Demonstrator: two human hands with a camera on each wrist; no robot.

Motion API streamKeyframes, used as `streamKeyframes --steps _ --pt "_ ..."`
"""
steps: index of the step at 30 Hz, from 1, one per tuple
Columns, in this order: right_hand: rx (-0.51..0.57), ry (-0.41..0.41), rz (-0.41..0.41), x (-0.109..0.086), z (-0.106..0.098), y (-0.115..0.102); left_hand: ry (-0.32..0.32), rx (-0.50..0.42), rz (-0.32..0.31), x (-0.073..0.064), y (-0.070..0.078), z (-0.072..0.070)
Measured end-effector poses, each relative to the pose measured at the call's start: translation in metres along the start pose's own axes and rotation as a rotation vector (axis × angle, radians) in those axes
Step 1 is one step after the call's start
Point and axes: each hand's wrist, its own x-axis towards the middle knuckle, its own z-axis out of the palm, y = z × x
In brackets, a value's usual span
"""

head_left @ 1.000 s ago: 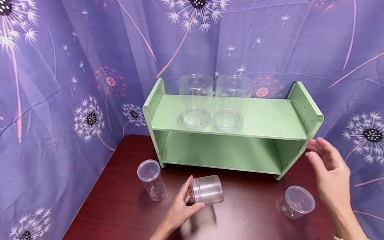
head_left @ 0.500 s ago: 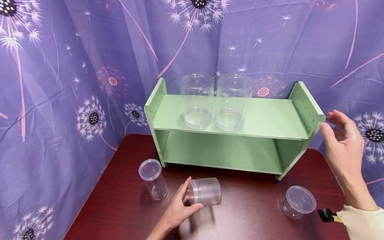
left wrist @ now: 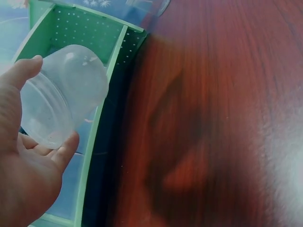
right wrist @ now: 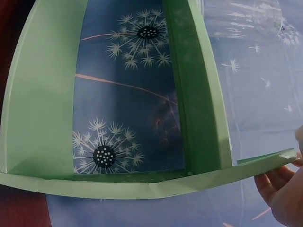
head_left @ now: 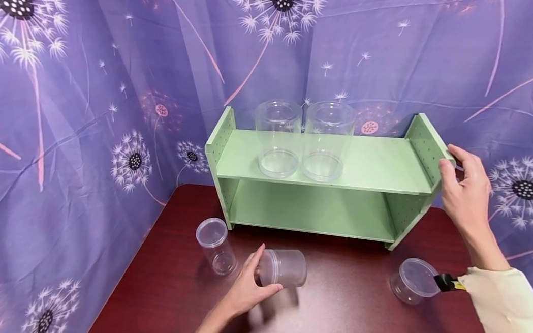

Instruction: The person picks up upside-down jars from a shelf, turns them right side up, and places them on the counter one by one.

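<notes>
A clear plastic jar (head_left: 292,268) lies sideways in my left hand (head_left: 246,291), held by its lidded end just above the table. In the left wrist view, thumb and fingers wrap around that end of the jar (left wrist: 83,85). My right hand (head_left: 469,195) grips the upper front corner of the right side panel (head_left: 430,143) of a green two-tier shelf (head_left: 376,165). Seen from the right wrist, its fingers (right wrist: 267,187) are behind the panel edge and the thumb is partly cut off.
Two large clear jars (head_left: 279,140) (head_left: 328,142) stand side by side on the upper tier. A tall clear jar (head_left: 217,248) stands on the dark red table (head_left: 164,285) at left. Another short jar (head_left: 408,280) sits at right, partly behind a black tab (head_left: 445,282) at my sleeve.
My right hand has gone outward and up, then come in onto the shelf's right panel. The left hand keeps hold of the jar, nearly in place.
</notes>
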Motion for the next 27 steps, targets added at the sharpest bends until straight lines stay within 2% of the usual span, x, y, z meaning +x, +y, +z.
streamKeyframes --steps 5,16,23,27 --pt "-0.02 0.029 -0.026 0.002 0.001 0.005 -0.009 0.104 0.0 0.004 0.008 -0.006" --pt "0.032 0.09 -0.088 0.004 0.006 0.01 -0.033 0.283 0.022 0.013 0.024 -0.019" --pt "0.05 0.118 -0.103 0.002 0.006 0.0 -0.038 0.377 0.048 0.026 0.038 -0.029" --pt "0.058 0.124 -0.11 0.0 0.005 -0.005 -0.052 0.45 0.042 0.035 0.046 -0.036"
